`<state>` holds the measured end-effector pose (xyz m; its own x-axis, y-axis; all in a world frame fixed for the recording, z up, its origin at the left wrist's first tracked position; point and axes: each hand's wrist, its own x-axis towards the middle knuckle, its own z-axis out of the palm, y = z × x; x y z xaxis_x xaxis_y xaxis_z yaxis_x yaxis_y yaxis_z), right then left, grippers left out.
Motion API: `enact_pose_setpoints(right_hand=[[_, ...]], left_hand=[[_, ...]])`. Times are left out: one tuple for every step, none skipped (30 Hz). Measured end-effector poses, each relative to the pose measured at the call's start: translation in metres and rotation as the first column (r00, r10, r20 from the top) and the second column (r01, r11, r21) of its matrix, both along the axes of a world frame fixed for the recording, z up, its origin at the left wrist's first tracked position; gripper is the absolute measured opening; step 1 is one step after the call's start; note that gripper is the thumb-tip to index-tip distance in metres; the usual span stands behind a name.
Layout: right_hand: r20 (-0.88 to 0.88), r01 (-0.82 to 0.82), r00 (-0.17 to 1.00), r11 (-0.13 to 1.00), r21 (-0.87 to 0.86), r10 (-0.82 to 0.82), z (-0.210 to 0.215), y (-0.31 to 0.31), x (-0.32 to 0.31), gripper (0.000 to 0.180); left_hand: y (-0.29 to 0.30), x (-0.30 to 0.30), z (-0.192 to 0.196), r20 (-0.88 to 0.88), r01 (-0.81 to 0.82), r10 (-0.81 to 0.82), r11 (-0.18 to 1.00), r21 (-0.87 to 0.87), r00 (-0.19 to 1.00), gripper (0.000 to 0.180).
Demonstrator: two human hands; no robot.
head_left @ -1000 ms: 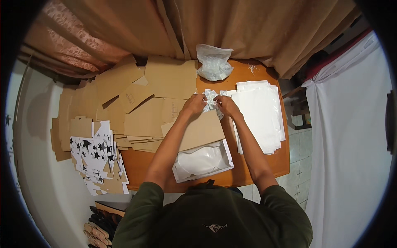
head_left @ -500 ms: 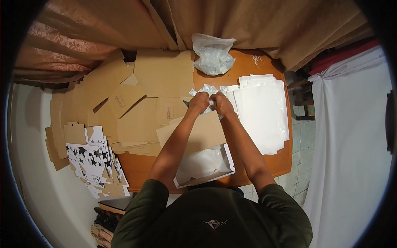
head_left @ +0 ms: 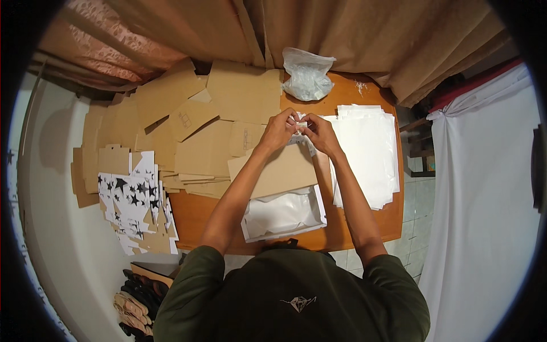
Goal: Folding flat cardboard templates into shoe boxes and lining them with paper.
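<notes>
- Head view: left hand (head_left: 278,130) and right hand (head_left: 320,132) meet at the far side of the desk (head_left: 364,225), both pinched on one small white plastic bag (head_left: 298,126).
- An open white box (head_left: 284,215) lies near the body, already lined with white wrap.
- Cardboard blanks (head_left: 171,122) at left remain flat; folding is judged largely undone.

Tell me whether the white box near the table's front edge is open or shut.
Open. The white box has no lid over it: its raised walls frame white sheet material lying inside. A brown cardboard piece overlaps only its far edge.
</notes>
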<state>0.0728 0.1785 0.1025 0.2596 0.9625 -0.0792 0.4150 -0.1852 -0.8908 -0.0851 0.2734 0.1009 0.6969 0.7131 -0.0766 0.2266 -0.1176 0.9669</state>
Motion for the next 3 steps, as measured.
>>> enact_pose_setpoints(right_hand=[[-0.062,-0.012,0.998,1.000,0.004,0.012,0.003,-0.008,-0.006,0.019],[-0.125,-0.025,0.992,1.000,0.009,0.026,0.006,-0.017,-0.014,0.018],[-0.121,-0.031,0.992,0.999,0.010,0.032,0.010,-0.022,-0.018,0.018]], left_hand=[[-0.008,-0.010,0.004,0.001,-0.004,0.004,0.999,0.046,1.000,0.013],[-0.017,-0.021,0.008,0.002,-0.009,0.009,0.996,0.091,1.000,0.012],[-0.028,-0.033,0.007,-0.004,0.005,-0.005,0.994,0.110,1.000,0.015]])
